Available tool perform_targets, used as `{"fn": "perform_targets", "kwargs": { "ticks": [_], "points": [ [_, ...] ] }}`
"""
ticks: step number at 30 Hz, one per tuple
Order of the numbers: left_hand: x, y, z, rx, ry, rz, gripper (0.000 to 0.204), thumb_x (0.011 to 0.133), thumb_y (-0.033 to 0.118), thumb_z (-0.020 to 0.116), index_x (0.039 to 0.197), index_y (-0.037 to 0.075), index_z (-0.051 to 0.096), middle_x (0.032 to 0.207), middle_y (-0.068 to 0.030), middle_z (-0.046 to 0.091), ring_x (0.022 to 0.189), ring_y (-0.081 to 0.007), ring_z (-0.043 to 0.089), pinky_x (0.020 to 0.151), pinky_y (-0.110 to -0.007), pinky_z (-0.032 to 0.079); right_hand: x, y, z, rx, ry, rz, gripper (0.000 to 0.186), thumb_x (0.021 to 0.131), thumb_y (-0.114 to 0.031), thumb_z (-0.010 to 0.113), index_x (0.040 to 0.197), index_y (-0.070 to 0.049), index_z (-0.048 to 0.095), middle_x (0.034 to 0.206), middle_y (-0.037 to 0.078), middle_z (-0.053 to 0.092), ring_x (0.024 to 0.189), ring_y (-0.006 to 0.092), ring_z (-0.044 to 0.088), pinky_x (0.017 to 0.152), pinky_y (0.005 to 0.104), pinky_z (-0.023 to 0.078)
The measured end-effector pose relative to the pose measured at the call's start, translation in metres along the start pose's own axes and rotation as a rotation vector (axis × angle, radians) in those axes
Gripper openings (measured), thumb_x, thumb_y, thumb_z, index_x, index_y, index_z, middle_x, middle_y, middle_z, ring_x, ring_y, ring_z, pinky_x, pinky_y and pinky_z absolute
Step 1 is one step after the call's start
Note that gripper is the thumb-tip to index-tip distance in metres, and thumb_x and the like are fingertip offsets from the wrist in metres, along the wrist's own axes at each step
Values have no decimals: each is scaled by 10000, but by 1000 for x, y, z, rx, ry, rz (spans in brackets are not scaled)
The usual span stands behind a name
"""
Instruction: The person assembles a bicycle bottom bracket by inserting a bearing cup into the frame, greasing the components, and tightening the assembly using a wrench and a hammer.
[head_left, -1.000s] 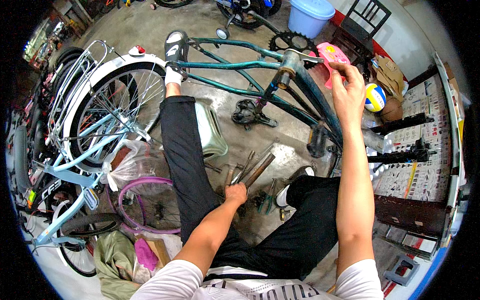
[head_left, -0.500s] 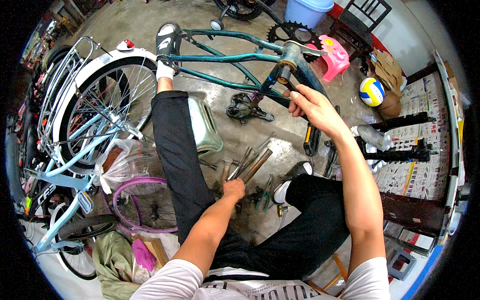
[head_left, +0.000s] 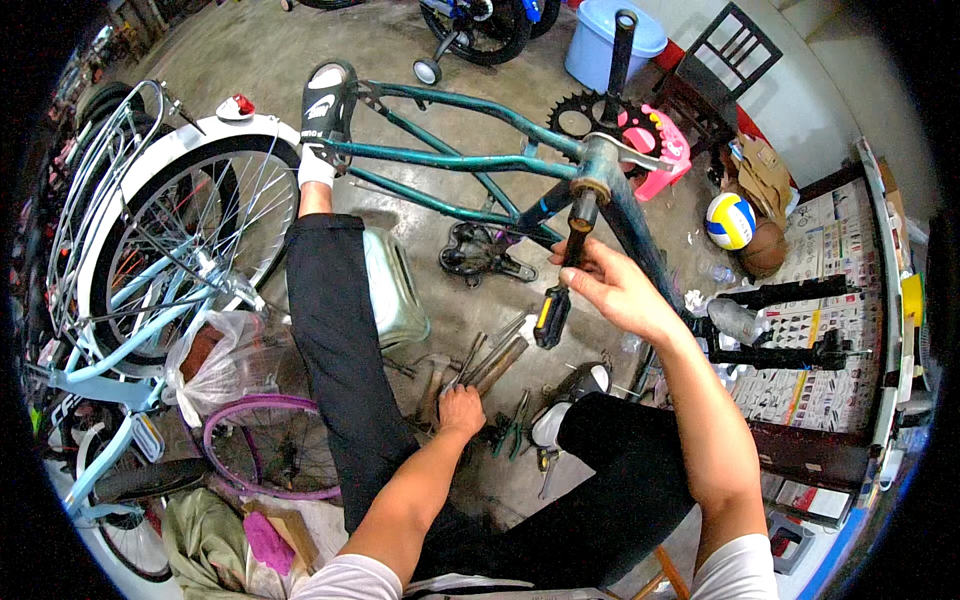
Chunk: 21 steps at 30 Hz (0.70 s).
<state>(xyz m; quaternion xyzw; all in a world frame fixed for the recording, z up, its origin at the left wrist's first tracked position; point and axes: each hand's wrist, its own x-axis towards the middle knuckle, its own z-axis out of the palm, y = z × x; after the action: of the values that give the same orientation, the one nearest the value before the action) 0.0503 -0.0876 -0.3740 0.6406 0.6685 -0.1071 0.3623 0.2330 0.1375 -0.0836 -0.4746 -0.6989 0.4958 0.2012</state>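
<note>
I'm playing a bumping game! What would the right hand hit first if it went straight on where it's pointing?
The crank: the right hand seems to be gripping it. Beyond, the saddle looks roughly in line, but it may lie lower, so I can't be sure.

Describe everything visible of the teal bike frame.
The teal bike frame looks like painted metal, glossy but worn in places. Slim paired tubes run to a greyish shell bearing a black toothed chainring. It stretches across the view's upper middle; its left end appears to touch the left foot's sandal. The right hand holds the near crank arm.
</note>
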Motion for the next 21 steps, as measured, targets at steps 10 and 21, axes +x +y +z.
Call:
{"fn": "perform_targets", "kwargs": {
  "ticks": [10, 21],
  "points": [
    [10, 18, -21, -252, 32, -129, 320, 905, 225, 672, 1132, -1, 675, 1228, -201, 650, 1199, -406, 598, 1007, -513, 496, 3, -24, -4, -38, -129, 140, 385, 1008, -178, 634, 1356, -22, 580, 1270, 100, 648, 1182, 191, 619, 1031, 378, 495],
    [66, 12, -74, -416, 182, 9, 373, 890, 303, 660, 1126, 17, 701, 1106, -248, 714, 1050, -426, 683, 922, -513, 542, -17, -12, -30, -418, -43, -11, 496, 985, -364, 662, 1311, 3, 588, 1220, 187, 677, 1157, 306, 653, 986, 430, 515]
  ]
}}
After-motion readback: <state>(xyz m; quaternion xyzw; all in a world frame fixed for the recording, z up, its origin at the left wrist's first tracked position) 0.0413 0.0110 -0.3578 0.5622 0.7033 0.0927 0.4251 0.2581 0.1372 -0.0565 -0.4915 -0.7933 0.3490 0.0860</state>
